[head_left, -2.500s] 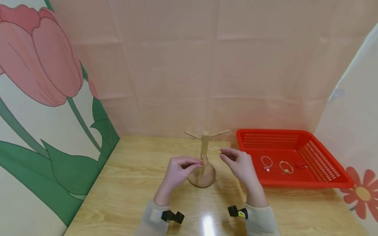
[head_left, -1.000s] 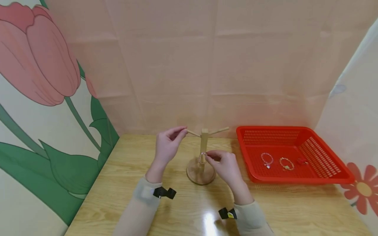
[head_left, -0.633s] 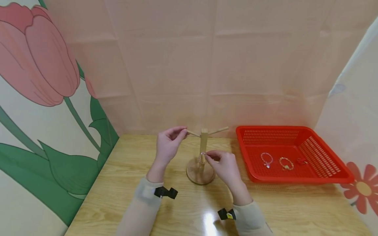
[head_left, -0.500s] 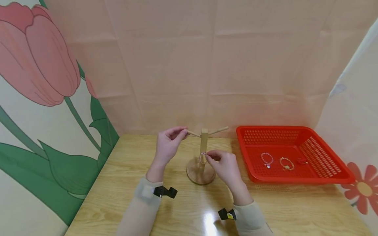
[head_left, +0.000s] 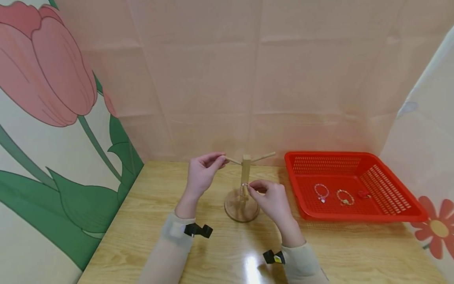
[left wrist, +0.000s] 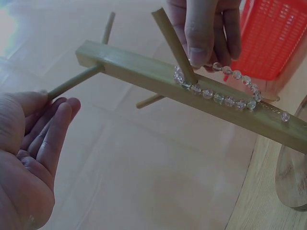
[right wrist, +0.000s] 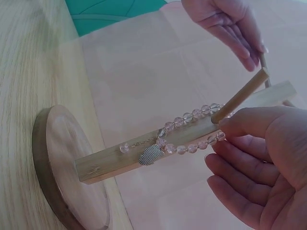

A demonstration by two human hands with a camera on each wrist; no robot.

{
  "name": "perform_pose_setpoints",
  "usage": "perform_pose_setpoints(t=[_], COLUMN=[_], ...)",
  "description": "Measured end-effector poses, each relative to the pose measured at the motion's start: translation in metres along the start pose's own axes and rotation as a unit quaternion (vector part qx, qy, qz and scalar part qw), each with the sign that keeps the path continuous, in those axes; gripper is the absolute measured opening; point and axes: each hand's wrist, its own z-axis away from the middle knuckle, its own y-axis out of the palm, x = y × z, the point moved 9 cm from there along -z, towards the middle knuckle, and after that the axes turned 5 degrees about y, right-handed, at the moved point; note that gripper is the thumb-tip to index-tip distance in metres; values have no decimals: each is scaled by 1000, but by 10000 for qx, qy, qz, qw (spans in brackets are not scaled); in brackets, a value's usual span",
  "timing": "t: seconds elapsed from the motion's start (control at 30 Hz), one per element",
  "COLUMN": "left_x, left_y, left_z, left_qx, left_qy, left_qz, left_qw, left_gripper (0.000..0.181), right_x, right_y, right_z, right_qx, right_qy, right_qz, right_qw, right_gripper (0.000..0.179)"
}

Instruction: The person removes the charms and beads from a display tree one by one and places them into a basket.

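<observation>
A wooden jewelry stand (head_left: pixel 246 173) with a round base and several pegs stands upright on the table. My left hand (head_left: pixel 201 175) pinches the tip of its upper left peg (left wrist: pixel 76 81) between thumb and fingers. Round the stand's lower front peg (right wrist: pixel 242 95) hangs a bracelet (left wrist: pixel 207 93) of clear pinkish beads, lying along the post. My right hand (head_left: pixel 272 198) pinches the bracelet's beads close to that peg's base. Toward the stand's base dangle a silvery glittering charm (right wrist: pixel 151 155) and a short chain ending in a bead (right wrist: pixel 124 147).
Right of the stand sits a red plastic basket (head_left: pixel 335 216). Inside it lie a pink bracelet (head_left: pixel 321 191), a yellowish beaded bracelet (head_left: pixel 345 197) and a small red item (head_left: pixel 363 194). A pink cloth backdrop (head_left: pixel 205 98) rises behind the wood-grain table (head_left: pixel 152 221).
My left hand has left the bracelet and moved up and left to the upper peg. My right hand has come in leftward to the bracelet. Over the last second both stay nearly still.
</observation>
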Motion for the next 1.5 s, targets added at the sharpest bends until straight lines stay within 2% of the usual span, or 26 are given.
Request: perform_pose_setpoints(t=[0.5, 0.93, 1.17, 1.5], left_x=[2, 0, 0, -2], left_y=[0, 2, 0, 1], left_z=[0, 2, 2, 1], left_qx=[-132, -178, -198, -283], left_qy=[-24, 111, 112, -28], left_qz=[119, 93, 109, -13], left_qw=[9998, 9997, 9997, 9996], left_gripper=[18, 17, 18, 17], right_x=[-1, 6, 13, 24], right_y=[-6, -10, -15, -19], right_z=[0, 3, 5, 9], right_qx=[145, 637, 759, 988], right_qy=[-3, -482, -754, -955], right_qz=[-348, -409, -510, -828], right_qw=[9993, 9960, 9929, 9871], right_gripper=[7, 10, 10, 16])
